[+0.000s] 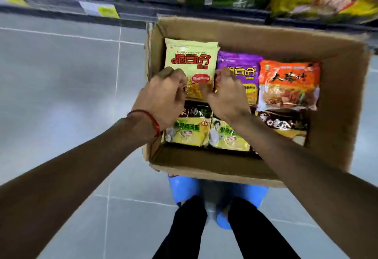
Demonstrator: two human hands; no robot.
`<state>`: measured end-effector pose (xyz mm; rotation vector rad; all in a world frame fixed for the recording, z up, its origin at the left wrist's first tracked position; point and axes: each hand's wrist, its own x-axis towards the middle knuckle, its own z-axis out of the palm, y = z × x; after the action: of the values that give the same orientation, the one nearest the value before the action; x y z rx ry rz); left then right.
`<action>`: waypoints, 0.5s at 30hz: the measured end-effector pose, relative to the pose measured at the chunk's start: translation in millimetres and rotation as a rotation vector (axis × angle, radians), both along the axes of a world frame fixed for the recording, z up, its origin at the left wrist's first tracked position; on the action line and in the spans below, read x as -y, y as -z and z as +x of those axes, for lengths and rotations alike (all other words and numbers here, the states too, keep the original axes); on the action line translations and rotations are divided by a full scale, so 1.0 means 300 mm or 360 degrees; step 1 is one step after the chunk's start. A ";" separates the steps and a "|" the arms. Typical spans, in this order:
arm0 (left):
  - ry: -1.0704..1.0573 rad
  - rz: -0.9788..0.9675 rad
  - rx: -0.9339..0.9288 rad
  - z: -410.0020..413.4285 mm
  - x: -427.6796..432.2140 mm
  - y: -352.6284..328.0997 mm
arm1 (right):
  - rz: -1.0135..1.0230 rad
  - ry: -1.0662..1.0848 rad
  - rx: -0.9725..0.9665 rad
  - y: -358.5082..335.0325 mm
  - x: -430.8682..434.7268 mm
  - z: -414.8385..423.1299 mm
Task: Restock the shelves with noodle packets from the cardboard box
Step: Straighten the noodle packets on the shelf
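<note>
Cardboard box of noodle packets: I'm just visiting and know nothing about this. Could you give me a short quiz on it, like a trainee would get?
1. True or false: the orange packet lies on the floor outside the cardboard box.
2. What do the left hand and right hand grip together? A. the orange packet; B. the pale yellow packet; C. nothing.
3. Fill in: the support under the box is coloured ____.

Key: 1 false, it lies inside the box; 2 B; 3 blue.
</note>
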<state>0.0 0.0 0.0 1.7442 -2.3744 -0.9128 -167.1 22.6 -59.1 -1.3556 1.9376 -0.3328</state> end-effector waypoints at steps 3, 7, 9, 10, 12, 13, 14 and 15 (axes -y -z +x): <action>0.0040 -0.0038 0.0016 0.014 0.028 0.048 | 0.0154 0.0107 0.0094 0.062 0.059 0.035; 0.0058 0.0048 0.0103 0.022 0.058 0.096 | 0.0182 0.0176 0.0115 0.094 0.094 0.043; 0.0055 0.0093 0.0111 0.016 0.062 0.105 | 0.0180 0.0211 0.0095 0.092 0.089 0.021; 0.0038 0.0121 0.0114 0.012 0.061 0.107 | 0.0194 0.0218 0.0090 0.085 0.080 0.007; -0.0004 0.0176 0.0123 0.001 0.065 0.110 | 0.0222 0.0239 0.0087 0.070 0.053 -0.037; -0.0035 0.0207 0.0138 -0.005 0.069 0.111 | 0.0241 0.0253 0.0063 0.059 0.039 -0.062; -0.0070 0.0250 0.0154 -0.012 0.073 0.115 | 0.0268 0.0269 0.0031 0.051 0.024 -0.089; -0.0101 0.0308 0.0176 -0.023 0.077 0.117 | 0.0288 0.0302 0.0019 0.046 0.012 -0.114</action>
<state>-6.8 -23.2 -35.2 1.9754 -2.3495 -1.0972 -201.1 19.0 -72.9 -1.0553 2.0379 -0.2483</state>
